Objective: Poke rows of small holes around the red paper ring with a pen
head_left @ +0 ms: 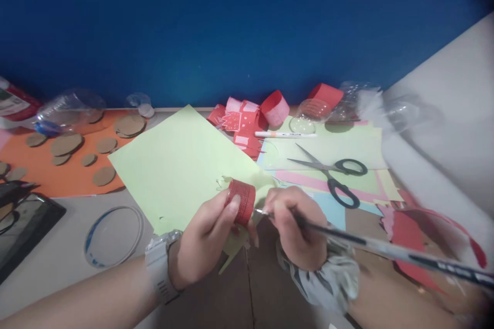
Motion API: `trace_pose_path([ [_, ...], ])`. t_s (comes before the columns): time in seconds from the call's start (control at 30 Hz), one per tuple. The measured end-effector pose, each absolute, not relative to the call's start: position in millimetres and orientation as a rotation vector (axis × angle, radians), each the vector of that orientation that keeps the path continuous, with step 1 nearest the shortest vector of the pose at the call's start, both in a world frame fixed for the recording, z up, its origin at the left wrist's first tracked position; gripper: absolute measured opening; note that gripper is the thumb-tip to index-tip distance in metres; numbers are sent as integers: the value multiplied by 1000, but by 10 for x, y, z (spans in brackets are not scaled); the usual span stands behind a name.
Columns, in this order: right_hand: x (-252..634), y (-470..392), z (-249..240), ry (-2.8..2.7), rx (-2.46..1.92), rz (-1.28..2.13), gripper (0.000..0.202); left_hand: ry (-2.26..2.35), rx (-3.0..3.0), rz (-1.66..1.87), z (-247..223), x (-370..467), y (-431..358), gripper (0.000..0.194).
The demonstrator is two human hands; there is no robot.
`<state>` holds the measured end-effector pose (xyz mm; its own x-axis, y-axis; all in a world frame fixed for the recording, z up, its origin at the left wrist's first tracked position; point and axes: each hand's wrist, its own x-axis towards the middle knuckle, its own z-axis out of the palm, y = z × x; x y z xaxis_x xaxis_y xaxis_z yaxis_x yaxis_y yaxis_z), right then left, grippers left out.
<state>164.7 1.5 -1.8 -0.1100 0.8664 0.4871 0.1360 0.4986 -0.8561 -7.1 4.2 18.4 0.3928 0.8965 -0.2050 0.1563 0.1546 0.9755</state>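
In my left hand [206,234] is a small red paper ring [243,199] with dark lines drawn across its side, pinched between thumb and fingers. My right hand [299,223] grips a long dark pen [370,247], its tip pointing left, close to the ring's right edge; whether it touches I cannot tell. Beneath the hands lies a light green paper sheet [177,164] with ragged cuts near its lower corner. Scissors [332,172] with black handles rest open on stacked coloured paper to the right of my right hand.
Cardboard discs [66,145] lie on orange paper [88,182] at left, near a clear plastic bottle [73,108]. A tape-like ring [113,236] sits left of my wrist. Red paper pieces [247,121], a white marker [285,134] and clear plastic domes [312,113] stand along the blue wall [231,31].
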Motion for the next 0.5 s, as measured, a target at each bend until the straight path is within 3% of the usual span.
trace_pose_path([
  [0.13, 1625, -5, -86, -1186, -1085, 849, 30, 991, 1291, 695, 206, -80, 50, 41],
  [0.5, 1607, -93, -134, -1324, -813, 914, 17, 1003, 1403, 762, 168, -141, 20, 57],
])
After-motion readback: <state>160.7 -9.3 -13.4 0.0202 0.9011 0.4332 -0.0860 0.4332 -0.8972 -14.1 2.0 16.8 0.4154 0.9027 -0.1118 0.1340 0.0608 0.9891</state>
